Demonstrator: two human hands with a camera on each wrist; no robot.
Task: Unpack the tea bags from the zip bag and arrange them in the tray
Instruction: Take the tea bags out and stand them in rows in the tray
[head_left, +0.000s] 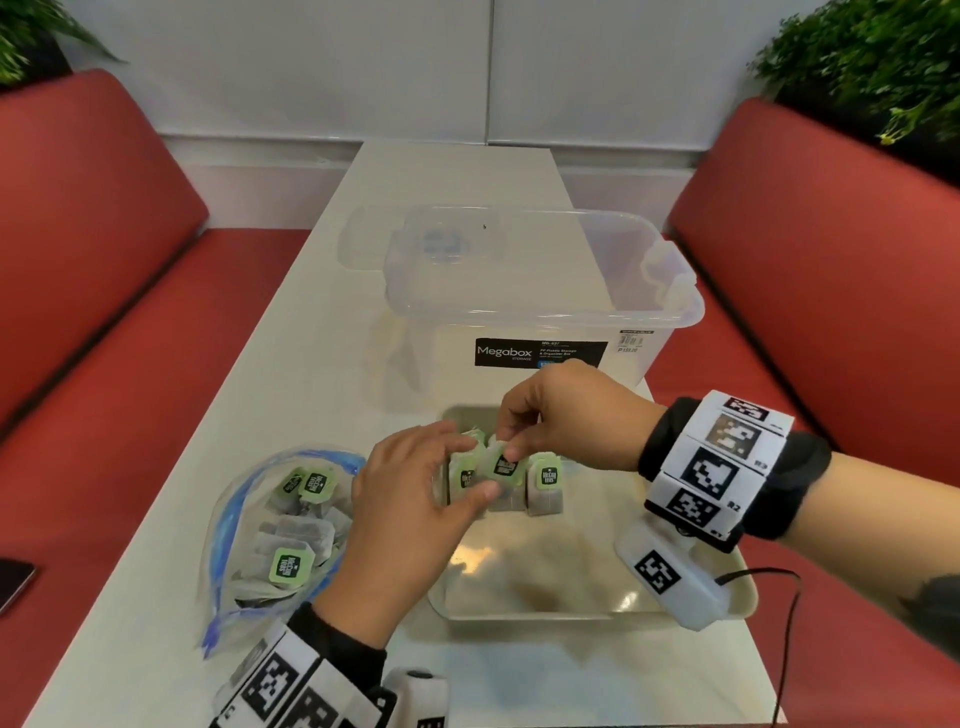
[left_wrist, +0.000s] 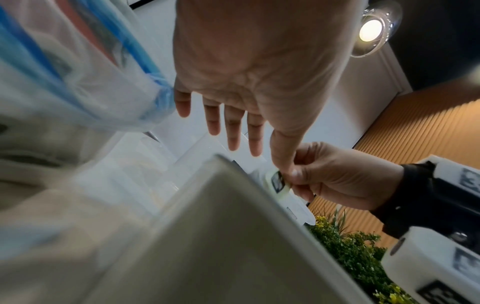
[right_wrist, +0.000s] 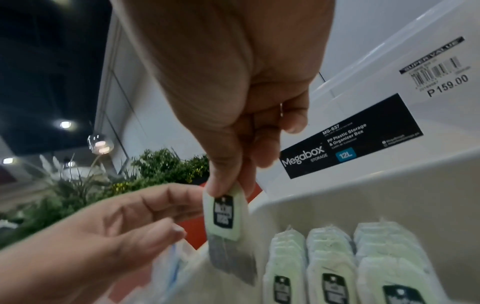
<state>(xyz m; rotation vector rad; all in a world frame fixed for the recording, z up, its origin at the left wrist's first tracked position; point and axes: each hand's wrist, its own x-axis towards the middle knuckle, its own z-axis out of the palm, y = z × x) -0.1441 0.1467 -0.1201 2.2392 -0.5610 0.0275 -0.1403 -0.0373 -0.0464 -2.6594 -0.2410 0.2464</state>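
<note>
Right hand (right_wrist: 233, 127) pinching a tea bag (right_wrist: 226, 218) by its tag above the tray (head_left: 587, 605), left hand (head_left: 410, 499) fingers spread alongside, zip bag (head_left: 249, 525) on the counter (head_left: 322, 332).

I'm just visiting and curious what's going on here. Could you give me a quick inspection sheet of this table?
Surface: pale table, red benches either side.
Job's things: tray with three rows of tea bags at its far end; zip bag open, more inside.
Clutter: clear storage box; phone at the left edge.
Hands: right hand pinches a tea bag by its tag; left hand open beside it.
Cables: black wire from the right wrist unit.
Surroundings: plants, white wall.
</note>
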